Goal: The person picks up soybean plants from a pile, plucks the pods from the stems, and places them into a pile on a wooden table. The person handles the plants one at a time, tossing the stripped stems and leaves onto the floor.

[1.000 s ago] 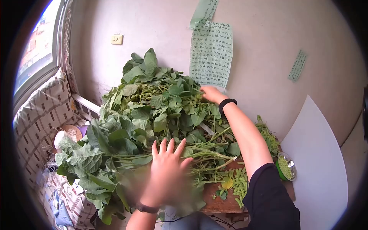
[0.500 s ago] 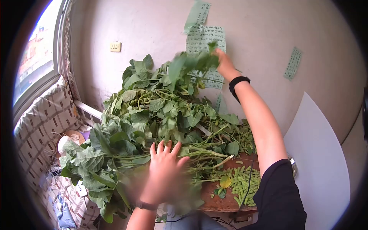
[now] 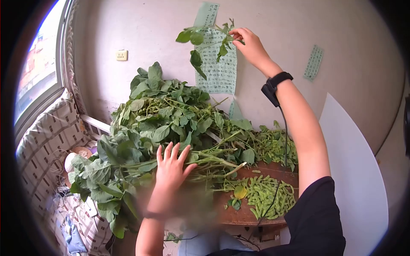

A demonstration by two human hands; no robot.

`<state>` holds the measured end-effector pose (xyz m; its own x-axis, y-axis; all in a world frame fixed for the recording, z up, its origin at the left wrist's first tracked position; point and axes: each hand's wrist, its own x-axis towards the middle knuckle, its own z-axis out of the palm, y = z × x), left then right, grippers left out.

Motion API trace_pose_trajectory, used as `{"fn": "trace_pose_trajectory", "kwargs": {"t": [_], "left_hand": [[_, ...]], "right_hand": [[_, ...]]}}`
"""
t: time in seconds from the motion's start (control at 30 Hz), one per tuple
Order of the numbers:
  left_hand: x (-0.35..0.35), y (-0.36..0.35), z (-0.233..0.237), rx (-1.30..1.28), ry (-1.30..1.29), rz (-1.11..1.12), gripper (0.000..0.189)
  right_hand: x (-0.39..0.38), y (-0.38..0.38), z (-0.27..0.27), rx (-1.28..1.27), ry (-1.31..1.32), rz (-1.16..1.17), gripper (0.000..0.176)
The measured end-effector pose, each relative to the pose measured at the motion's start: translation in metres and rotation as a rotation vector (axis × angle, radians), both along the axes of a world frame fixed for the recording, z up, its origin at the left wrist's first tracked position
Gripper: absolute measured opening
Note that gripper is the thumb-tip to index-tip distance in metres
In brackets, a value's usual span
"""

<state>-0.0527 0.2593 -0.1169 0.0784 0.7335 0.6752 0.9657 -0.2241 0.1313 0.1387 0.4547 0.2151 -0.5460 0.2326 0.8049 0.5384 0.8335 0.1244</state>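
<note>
wall socket (image 3: 121, 55) | green paper sheet (image 3: 222, 79) on wall | checked cushion (image 3: 42, 132) under window (image 3: 38, 55) | white board (image 3: 358, 170) right

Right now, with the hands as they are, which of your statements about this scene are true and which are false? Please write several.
1. The right hand holds a leafy stem high above the pile of leafy plants. True.
2. The left hand grips a bowl. False: it lies flat on the pile, fingers spread.
3. Loose green pods lie on the brown table. True.
4. The right wrist is bare. False: it wears a black band.
</note>
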Motion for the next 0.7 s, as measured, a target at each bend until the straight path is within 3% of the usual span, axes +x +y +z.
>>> {"fn": "trace_pose_trajectory", "kwargs": {"t": [0.1,0.27,0.33,0.4,0.53,0.6,0.7], "left_hand": [[0.0,-0.026,0.037,0.171,-0.157,-0.031,0.053],[0.003,-0.075,0.113,0.7,-0.375,0.005,0.035],[0.009,-0.096,0.138,0.834,-0.452,-0.061,0.02],[0.013,-0.112,0.146,0.801,-0.661,-0.17,0.015],[0.022,-0.143,0.151,0.72,-0.675,-0.103,0.008],[0.028,-0.155,0.154,0.45,-0.803,-0.195,0.019],[0.032,-0.151,0.157,0.245,-1.072,-0.503,0.032]], "right_hand": [[0.006,-0.059,-0.002,0.006,-0.076,0.047,0.022],[0.008,-0.15,-0.02,-0.017,-0.159,0.189,0.021],[0.006,-0.177,-0.028,-0.007,-0.162,0.294,0.019],[0.007,-0.194,-0.037,-0.03,-0.167,0.329,0.022],[0.006,-0.225,-0.052,0.124,-0.228,0.416,0.023],[0.004,-0.241,-0.058,0.182,-0.253,0.489,0.021],[-0.003,-0.251,-0.069,0.209,-0.253,0.552,0.023]]}}
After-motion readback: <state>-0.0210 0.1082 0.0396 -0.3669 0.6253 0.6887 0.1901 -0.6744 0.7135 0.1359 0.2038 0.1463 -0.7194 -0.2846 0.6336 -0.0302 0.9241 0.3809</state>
